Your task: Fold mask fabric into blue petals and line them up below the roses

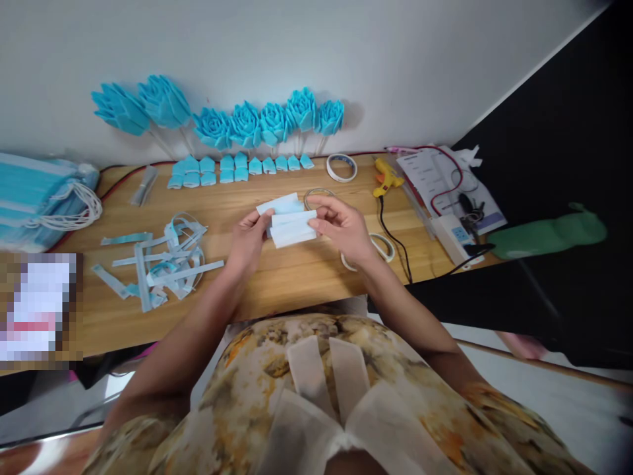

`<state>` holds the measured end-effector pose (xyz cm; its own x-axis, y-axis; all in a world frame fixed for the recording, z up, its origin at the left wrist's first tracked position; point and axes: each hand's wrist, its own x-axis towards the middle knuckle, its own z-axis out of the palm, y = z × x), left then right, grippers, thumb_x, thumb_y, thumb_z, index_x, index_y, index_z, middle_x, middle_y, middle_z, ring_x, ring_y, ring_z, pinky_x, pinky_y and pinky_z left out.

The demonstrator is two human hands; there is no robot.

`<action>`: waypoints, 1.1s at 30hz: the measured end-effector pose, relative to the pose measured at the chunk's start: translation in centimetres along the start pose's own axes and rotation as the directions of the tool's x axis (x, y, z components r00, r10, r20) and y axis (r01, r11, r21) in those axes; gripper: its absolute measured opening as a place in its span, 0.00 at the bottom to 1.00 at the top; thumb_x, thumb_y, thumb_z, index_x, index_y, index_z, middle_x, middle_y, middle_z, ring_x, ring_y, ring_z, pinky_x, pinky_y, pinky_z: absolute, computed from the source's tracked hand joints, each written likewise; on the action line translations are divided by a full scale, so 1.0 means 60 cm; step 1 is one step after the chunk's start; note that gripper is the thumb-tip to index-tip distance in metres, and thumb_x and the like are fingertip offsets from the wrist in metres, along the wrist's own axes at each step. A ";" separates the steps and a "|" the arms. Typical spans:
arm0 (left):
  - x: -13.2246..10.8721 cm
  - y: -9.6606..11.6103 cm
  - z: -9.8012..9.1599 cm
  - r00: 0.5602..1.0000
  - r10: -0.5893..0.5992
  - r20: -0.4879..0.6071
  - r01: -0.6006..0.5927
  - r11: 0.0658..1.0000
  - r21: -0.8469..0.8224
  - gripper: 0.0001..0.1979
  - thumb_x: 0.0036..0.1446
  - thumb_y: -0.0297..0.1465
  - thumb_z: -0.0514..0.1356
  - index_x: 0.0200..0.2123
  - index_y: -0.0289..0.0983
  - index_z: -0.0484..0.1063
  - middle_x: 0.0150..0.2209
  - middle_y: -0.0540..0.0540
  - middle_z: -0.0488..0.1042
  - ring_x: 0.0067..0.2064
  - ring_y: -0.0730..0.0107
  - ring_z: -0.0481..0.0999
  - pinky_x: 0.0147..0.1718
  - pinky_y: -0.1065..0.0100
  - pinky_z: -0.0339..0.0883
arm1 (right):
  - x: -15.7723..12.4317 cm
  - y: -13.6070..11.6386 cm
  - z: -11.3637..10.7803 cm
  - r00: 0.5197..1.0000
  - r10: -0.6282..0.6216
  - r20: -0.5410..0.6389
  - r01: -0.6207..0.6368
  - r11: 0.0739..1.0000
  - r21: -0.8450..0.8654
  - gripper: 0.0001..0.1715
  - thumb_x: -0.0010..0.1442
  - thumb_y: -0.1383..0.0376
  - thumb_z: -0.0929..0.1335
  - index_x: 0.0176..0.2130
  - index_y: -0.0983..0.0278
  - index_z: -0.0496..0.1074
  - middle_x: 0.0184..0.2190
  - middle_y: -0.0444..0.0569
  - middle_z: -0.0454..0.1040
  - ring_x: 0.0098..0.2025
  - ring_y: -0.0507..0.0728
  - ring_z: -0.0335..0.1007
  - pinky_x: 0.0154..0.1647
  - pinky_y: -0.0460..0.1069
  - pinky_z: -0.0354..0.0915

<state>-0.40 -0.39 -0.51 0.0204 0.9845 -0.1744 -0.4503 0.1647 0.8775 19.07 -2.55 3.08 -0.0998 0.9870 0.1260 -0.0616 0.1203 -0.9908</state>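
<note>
My left hand (248,239) and my right hand (340,227) hold a small stack of pale blue and white folded mask-fabric strips (291,227) between them, just above the wooden table (297,277). Both hands pinch the strips at opposite ends, with the fingers closed on them. Another light strip (281,204) lies just behind the held ones. White fabric pieces (326,376) rest on my lap below the table edge.
Blue fabric roses (262,122) lean on the wall, above a row of folded blue petals (237,168). Cut mask scraps (158,264) lie left, a stack of masks (39,191) far left. Tape rolls (341,167), a yellow glue gun (386,178), cables and a power strip (455,234) lie right.
</note>
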 end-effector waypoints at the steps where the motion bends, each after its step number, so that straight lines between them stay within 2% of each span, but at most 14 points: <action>1: 0.001 -0.001 0.000 1.000 0.011 -0.001 -0.011 1.000 0.002 0.23 0.39 0.47 0.78 0.33 0.37 0.83 0.31 0.47 0.84 0.37 0.62 0.83 0.37 0.65 0.76 | 0.006 0.011 0.000 1.000 0.006 -0.020 -0.007 1.000 -0.007 0.28 0.51 0.55 0.80 0.50 0.58 0.79 0.29 0.39 0.73 0.27 0.48 0.66 0.30 0.45 0.66; 7: -0.002 0.001 0.005 0.999 0.011 0.038 -0.011 1.000 -0.005 0.25 0.38 0.49 0.79 0.35 0.38 0.84 0.35 0.45 0.86 0.47 0.55 0.84 0.45 0.60 0.78 | 0.029 0.050 -0.005 0.998 0.055 -0.029 -0.056 0.998 -0.027 0.33 0.49 0.52 0.80 0.53 0.60 0.78 0.30 0.40 0.72 0.27 0.49 0.65 0.30 0.47 0.67; 12: -0.003 0.002 0.005 0.998 0.005 0.064 -0.005 1.000 -0.010 0.25 0.37 0.49 0.79 0.34 0.37 0.84 0.35 0.43 0.86 0.50 0.51 0.84 0.47 0.58 0.78 | 0.031 0.050 0.000 0.994 0.023 -0.104 -0.034 0.994 -0.102 0.17 0.52 0.54 0.76 0.36 0.62 0.77 0.25 0.39 0.68 0.26 0.49 0.62 0.29 0.47 0.63; 15: -0.002 -0.001 0.004 0.998 0.005 0.058 -0.004 1.000 -0.019 0.26 0.36 0.48 0.80 0.34 0.37 0.84 0.36 0.43 0.86 0.49 0.51 0.84 0.47 0.57 0.78 | 0.028 0.047 0.003 0.989 -0.002 -0.150 -0.026 0.982 -0.188 0.13 0.54 0.55 0.74 0.33 0.61 0.75 0.25 0.39 0.68 0.26 0.49 0.62 0.29 0.47 0.62; 21: -0.001 -0.004 0.001 0.999 0.007 0.053 -0.006 1.000 -0.015 0.25 0.37 0.47 0.79 0.35 0.37 0.84 0.35 0.43 0.86 0.45 0.53 0.85 0.44 0.58 0.79 | 0.017 0.037 0.009 0.969 -0.181 -0.168 0.086 0.885 -0.457 0.06 0.58 0.61 0.71 0.33 0.61 0.74 0.32 0.43 0.75 0.33 0.52 0.68 0.33 0.47 0.64; 25: 0.000 -0.004 0.000 0.999 0.010 0.051 -0.010 1.000 -0.009 0.24 0.38 0.47 0.79 0.35 0.36 0.84 0.34 0.44 0.85 0.42 0.56 0.84 0.40 0.61 0.77 | 0.012 0.033 0.010 0.946 -0.293 -0.140 0.176 0.824 -0.539 0.03 0.59 0.64 0.69 0.33 0.61 0.73 0.33 0.44 0.76 0.35 0.53 0.69 0.31 0.47 0.63; 29: 0.001 -0.006 -0.001 0.999 0.006 0.037 -0.005 1.000 -0.011 0.23 0.39 0.44 0.79 0.36 0.36 0.84 0.33 0.45 0.85 0.35 0.64 0.82 0.33 0.67 0.72 | 0.011 0.035 0.008 0.940 -0.314 -0.135 0.191 0.809 -0.556 0.03 0.60 0.65 0.68 0.32 0.61 0.72 0.34 0.45 0.76 0.35 0.53 0.70 0.31 0.48 0.64; 33: 0.003 -0.008 -0.002 1.000 -0.004 0.016 0.004 0.999 -0.035 0.21 0.40 0.41 0.79 0.35 0.36 0.84 0.33 0.46 0.84 0.32 0.69 0.79 0.31 0.69 0.70 | 0.011 0.039 0.007 0.941 -0.311 -0.134 0.184 0.802 -0.568 0.03 0.60 0.65 0.68 0.32 0.60 0.71 0.34 0.46 0.77 0.35 0.54 0.71 0.31 0.48 0.65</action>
<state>-0.28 -0.31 -0.99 0.0362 0.9847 -0.1706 -0.4810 0.1668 0.8607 18.45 -1.64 0.88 0.0585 0.9056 0.4200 0.4963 0.3386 -0.7994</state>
